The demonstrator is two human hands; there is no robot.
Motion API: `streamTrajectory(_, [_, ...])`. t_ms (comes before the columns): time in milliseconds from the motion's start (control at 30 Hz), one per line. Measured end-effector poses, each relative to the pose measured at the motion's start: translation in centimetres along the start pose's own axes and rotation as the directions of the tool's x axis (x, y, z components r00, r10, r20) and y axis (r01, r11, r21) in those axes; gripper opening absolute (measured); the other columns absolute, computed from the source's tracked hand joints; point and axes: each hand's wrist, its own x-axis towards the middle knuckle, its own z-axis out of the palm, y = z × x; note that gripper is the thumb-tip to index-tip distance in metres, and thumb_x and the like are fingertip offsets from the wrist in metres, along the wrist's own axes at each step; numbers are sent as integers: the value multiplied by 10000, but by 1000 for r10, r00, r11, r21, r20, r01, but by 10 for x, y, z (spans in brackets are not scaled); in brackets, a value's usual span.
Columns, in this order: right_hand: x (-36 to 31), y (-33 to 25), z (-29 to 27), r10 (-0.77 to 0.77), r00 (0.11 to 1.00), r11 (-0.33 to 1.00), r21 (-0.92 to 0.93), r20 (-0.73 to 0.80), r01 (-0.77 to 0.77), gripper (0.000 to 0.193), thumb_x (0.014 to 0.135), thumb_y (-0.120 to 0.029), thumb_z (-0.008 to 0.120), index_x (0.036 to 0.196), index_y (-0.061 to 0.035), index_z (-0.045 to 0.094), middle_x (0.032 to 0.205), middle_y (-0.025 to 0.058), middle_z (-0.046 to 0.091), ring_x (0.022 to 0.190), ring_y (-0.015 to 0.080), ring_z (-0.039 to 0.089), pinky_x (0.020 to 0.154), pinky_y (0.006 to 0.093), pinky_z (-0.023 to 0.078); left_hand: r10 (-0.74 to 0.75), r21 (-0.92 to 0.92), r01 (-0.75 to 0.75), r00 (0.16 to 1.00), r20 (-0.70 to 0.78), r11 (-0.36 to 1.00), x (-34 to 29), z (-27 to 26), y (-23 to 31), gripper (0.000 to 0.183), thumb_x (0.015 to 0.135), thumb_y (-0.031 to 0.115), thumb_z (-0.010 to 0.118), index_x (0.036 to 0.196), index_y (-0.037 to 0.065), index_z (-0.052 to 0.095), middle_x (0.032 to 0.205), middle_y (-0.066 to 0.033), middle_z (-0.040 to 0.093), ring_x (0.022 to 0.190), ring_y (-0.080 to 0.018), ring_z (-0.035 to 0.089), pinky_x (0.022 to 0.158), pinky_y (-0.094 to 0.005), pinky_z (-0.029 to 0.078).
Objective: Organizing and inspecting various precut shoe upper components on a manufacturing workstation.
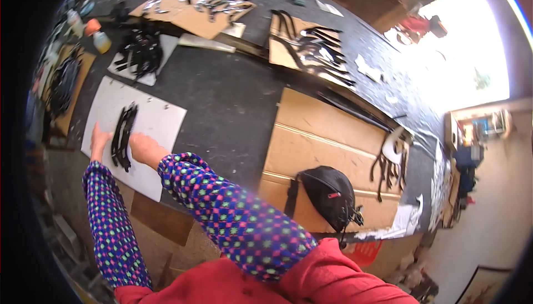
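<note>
Several narrow black strips point(123, 137) lie side by side in a bundle on a white board point(161, 121) at the left of the dark table. On the bundle's left side is my left hand point(99, 138), resting on the board with its thumb and fingers apart and nothing visible in it. Close against the bundle's right edge, my right hand point(145, 149) is curled closed. Its fingertips are hidden, so whatever it may hold cannot be made out. Patterned blue sleeves cover both forearms.
Beyond the board sits a pile of black strips point(141, 51). More strips lie on cardboard sheets point(194, 19) at the back. An orange-capped bottle point(100, 40) stands far left. A black waist bag point(327, 196) rests on a large cardboard sheet point(311, 129) to the right.
</note>
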Motion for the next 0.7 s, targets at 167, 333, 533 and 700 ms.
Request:
streamTrajectory(167, [-178,96,-172,5,982,994,102,188,-25,282,902,-231,556,1024,22,566,955,206,646,904,365,632,778,432,499,-124,-276,14,914,-386,961,-64,127,174,545,765,100,530,1289,248,506,1299,-81,540,1146,-344,513,844,-643,361])
streamTrajectory(333, [-472,172,-292,593,714,765,539,-374,-353,288,944,-186,560,1151,14,575,976,91,670,860,144,653,775,282,525,383,-496,-599,794,-472,629,-250,103,448,500,716,-29,589,1183,147,585,1102,-54,598,1081,-249,526,952,-384,395])
streamTrajectory(533, [-699,342,-382,348,355,380,-215,-868,-899,507,857,-208,639,1273,17,458,1179,194,567,1074,319,569,895,410,458,798,-826,-533,571,-191,183,-513,118,657,394,704,-55,568,1073,74,616,987,-56,600,899,-177,567,844,-319,479])
streamTrajectory(700, [-763,409,-403,360,544,364,-423,-758,-830,735,808,-337,679,1380,-3,359,1385,155,444,1329,304,372,1070,462,294,826,-855,78,230,515,512,-741,169,763,415,795,174,726,1164,70,568,1012,-50,605,907,-145,577,768,-281,481])
